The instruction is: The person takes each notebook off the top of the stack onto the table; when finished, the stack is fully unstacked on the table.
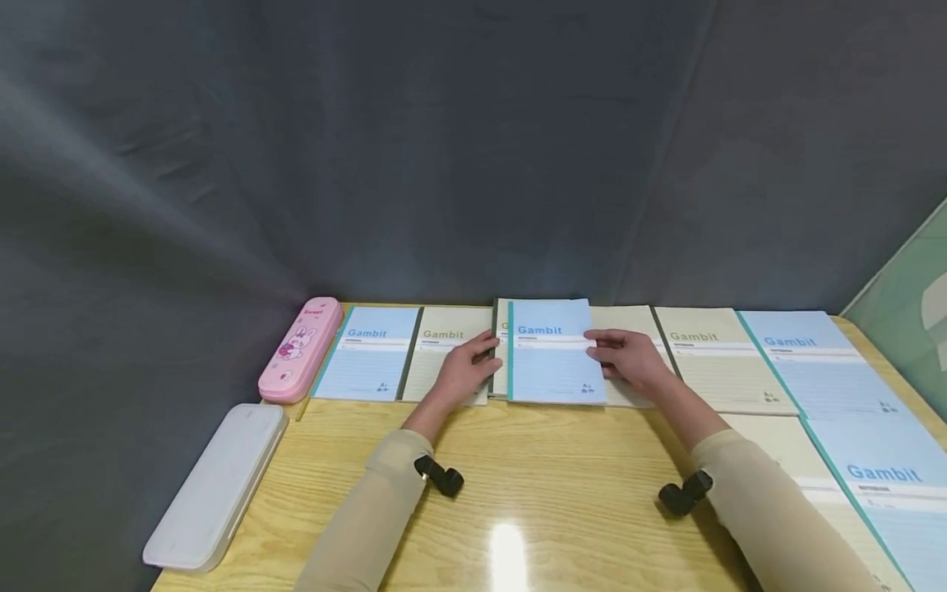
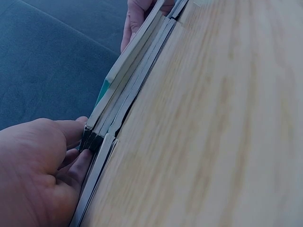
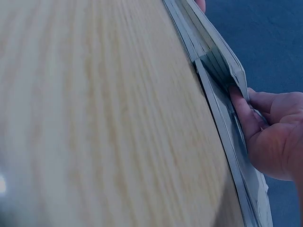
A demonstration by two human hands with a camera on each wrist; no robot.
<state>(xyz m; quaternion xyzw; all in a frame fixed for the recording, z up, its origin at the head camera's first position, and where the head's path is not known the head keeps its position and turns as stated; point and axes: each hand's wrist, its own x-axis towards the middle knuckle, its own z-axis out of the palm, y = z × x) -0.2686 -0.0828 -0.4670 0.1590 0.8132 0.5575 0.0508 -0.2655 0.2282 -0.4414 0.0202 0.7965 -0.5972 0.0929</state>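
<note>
A blue "Gambit" notebook with a teal spine lies atop cream notebooks near the middle of the back row. My right hand pinches its right edge; in the right wrist view, that side of the pile is raised, with fingers beneath it. At the pile's left side, my left hand holds the dark-spined edge of the cream notebooks between thumb and fingers. The left wrist view shows the several stacked page edges beside that hand.
Blue and cream notebooks line the back, including a blue one at left and a cream one at right. More run down the right side. A pink pencil case and white case sit left. Dark cloth hangs behind the table.
</note>
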